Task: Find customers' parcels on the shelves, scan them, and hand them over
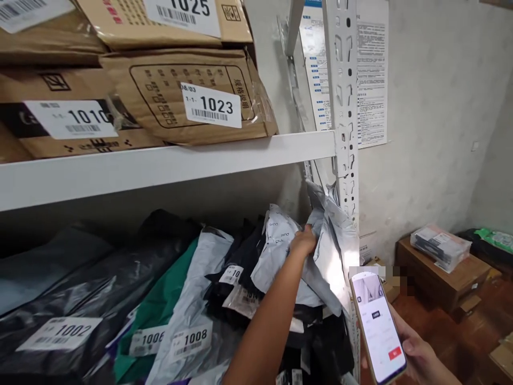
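Left of the white perforated metal post (345, 107), a crumpled white plastic mailer with dark lettering (273, 254) meets the left hand (303, 243), its openness and grip unclear, while post-right, the right hand (417, 346) clasps a slim lit smartphone (379, 331).

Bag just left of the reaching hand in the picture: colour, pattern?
Bag: whitish, with small dark lettering repeated; best in the head view.

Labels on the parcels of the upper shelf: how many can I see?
4: a cut-off label at top left, the 1025 label to its right, and, lower, the 1010 label left of the 1023 label. Others may be hidden.
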`<control>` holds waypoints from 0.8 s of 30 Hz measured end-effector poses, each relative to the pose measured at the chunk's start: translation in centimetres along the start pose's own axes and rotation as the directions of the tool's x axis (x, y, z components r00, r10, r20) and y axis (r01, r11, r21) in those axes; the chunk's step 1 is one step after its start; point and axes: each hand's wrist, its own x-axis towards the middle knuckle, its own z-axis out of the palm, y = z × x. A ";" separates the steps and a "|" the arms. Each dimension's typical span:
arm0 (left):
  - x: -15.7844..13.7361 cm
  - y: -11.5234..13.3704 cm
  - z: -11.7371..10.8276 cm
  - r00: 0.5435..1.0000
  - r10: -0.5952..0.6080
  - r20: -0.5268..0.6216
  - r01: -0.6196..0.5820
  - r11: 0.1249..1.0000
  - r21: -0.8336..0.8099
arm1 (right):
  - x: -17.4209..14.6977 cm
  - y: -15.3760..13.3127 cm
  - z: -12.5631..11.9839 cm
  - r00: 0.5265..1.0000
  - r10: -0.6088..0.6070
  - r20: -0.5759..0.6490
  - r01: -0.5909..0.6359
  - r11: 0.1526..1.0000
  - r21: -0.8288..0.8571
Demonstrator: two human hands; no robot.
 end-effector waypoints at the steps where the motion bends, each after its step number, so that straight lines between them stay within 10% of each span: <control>1: -0.4 -0.5 -0.2 1.000 -0.006 0.009 0.006 1.000 -0.027 | -0.2 -0.1 -0.2 1.000 0.005 -0.011 -0.005 1.000 0.003; 13: -8.5 -6.4 -2.2 0.895 -0.116 -0.430 -0.003 0.964 -0.265 | 0.9 0.9 -0.9 0.997 0.038 -0.067 -0.035 0.998 0.051; 17: -8.5 -6.0 -2.0 0.912 0.116 -0.393 -0.096 0.993 0.071 | 1.3 1.1 -1.0 0.997 0.068 -0.033 -0.068 0.998 0.004; 21: -7.8 -5.5 -3.3 0.795 0.593 -0.127 -0.532 0.782 0.323 | 1.6 1.3 -0.5 0.997 0.076 -0.024 -0.077 0.997 -0.027; 24: -8.2 -4.4 -4.0 0.758 0.650 0.045 -0.620 0.698 0.359 | 2.1 1.4 -0.1 0.997 0.072 -0.001 -0.072 0.997 -0.019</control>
